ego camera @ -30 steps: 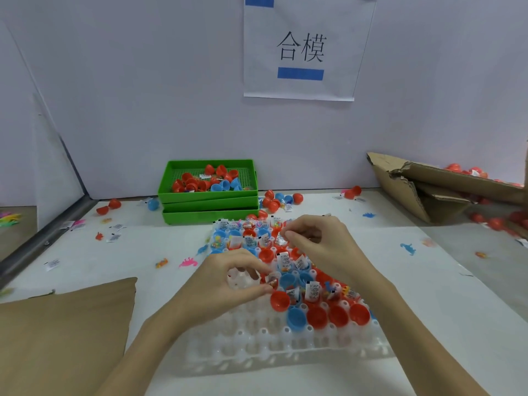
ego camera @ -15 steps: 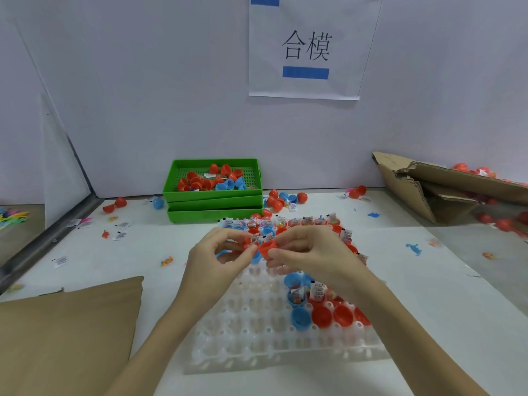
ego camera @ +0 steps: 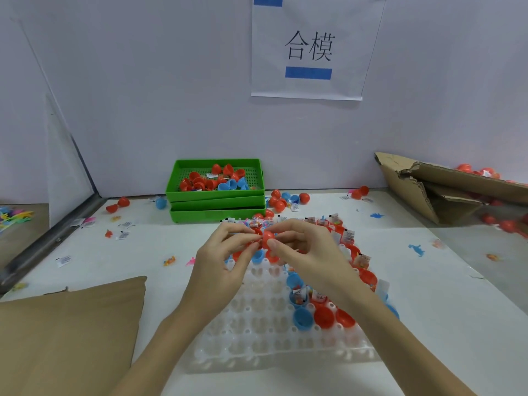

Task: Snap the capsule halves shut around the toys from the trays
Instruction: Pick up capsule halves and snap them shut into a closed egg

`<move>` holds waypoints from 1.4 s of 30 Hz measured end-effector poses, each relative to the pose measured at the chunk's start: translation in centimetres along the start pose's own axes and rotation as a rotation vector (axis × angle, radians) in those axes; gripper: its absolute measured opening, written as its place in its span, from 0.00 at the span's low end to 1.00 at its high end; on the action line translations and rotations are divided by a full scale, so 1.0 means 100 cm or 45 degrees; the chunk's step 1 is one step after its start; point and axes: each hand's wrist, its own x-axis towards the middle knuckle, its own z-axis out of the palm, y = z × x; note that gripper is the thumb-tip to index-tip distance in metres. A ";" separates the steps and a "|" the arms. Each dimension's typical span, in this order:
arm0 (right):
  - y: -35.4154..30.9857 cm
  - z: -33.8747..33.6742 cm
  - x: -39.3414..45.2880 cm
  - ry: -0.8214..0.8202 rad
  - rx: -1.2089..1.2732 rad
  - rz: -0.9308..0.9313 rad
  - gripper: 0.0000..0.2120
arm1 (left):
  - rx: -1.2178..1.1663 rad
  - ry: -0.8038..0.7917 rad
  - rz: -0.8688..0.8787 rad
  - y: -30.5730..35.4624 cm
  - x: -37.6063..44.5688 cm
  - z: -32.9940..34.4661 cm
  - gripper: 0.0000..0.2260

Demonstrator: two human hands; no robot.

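Observation:
Both hands meet above the clear cell tray. My left hand and my right hand pinch a red capsule between their fingertips, one half in each hand, pressed together. The tray's right and far cells hold open red halves and blue halves, several with small packaged toys in them. The near left cells hold nothing. My hands hide the tray's middle.
Stacked green trays with loose red and blue halves stand at the back. Loose capsules lie beside them. A torn cardboard box is at the right, brown cardboard at the near left. Small toys and labels litter the table.
My hands came up off the tray with a red half each and brought the halves together. They now hold the capsule higher and further from me.

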 end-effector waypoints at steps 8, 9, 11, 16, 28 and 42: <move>-0.004 0.003 -0.004 0.013 -0.218 -0.146 0.12 | -0.358 0.074 -0.259 0.004 -0.001 -0.003 0.10; -0.005 0.003 -0.004 0.011 -0.235 -0.162 0.12 | -0.428 0.073 -0.301 0.004 0.000 -0.005 0.11; -0.006 0.004 -0.004 0.008 -0.222 -0.168 0.12 | -0.502 0.086 -0.341 0.004 0.002 -0.009 0.11; -0.007 0.007 -0.005 0.022 -0.109 -0.152 0.12 | -0.514 0.041 -0.269 0.006 0.000 -0.007 0.07; 0.000 0.005 -0.003 0.044 -0.010 -0.109 0.12 | -0.731 -0.013 -0.611 0.010 0.000 0.001 0.09; 0.001 0.008 -0.004 0.080 -0.020 -0.158 0.13 | -0.623 -0.019 -0.542 0.010 -0.001 0.008 0.10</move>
